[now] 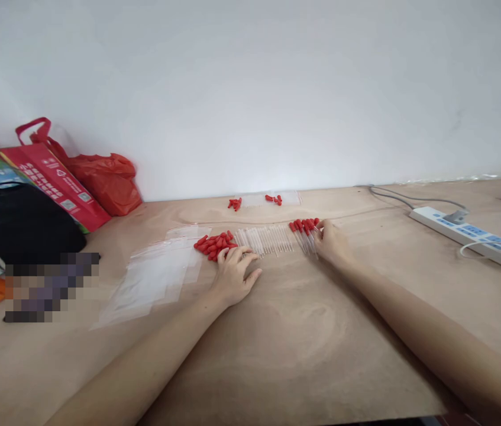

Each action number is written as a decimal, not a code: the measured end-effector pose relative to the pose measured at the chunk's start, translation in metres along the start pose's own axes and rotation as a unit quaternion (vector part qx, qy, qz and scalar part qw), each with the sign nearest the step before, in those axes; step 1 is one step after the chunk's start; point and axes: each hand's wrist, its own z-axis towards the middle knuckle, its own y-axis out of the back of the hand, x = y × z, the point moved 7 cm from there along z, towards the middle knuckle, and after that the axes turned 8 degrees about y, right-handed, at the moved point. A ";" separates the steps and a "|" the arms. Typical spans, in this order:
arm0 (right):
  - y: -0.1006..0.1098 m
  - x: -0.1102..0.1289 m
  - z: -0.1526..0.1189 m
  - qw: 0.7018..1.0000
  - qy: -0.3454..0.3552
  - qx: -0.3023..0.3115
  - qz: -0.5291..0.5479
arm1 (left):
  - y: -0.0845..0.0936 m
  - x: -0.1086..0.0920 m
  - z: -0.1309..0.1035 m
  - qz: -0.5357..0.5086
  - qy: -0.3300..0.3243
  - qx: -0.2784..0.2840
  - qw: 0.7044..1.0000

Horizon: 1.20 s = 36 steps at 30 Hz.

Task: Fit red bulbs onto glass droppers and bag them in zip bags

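Observation:
A heap of small red rubber bulbs [215, 244] lies left of centre on the wooden table. My left hand [236, 273] is at its right edge, fingers apart, fingertips close to the bulbs and to a row of clear thin tubes [268, 239]. Right of that row, several tubes with red bulbs on their ends, like droppers [304, 234], lie side by side. My right hand [332, 242] is at the rightmost one, thumb and fingers closed at its clear tube below the bulb. The exact grip is partly hidden by the fingers.
Clear zip bags [157, 272] are spread at left. Behind, another bag [254, 200] lies with a few red bulbs. A white power strip [467, 236] with cables is at right. Red shopping bags [59, 183], a black bag [23, 228] and a blurred-out object [55, 290] are at far left.

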 end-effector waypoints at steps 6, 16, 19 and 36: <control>-0.017 0.005 0.005 0.998 0.001 0.045 -0.045 | -0.001 0.000 0.000 -0.007 0.004 0.011 1.000; -0.020 0.011 0.008 0.995 -0.009 0.067 -0.077 | -0.001 0.000 -0.001 -0.002 0.010 0.014 1.000; -0.016 0.016 0.008 0.994 -0.007 0.067 -0.082 | 0.002 0.002 0.000 0.016 0.020 -0.013 1.000; -0.044 0.055 0.019 0.964 -0.018 0.220 -0.150 | 0.034 0.065 0.013 0.147 0.210 -0.154 0.954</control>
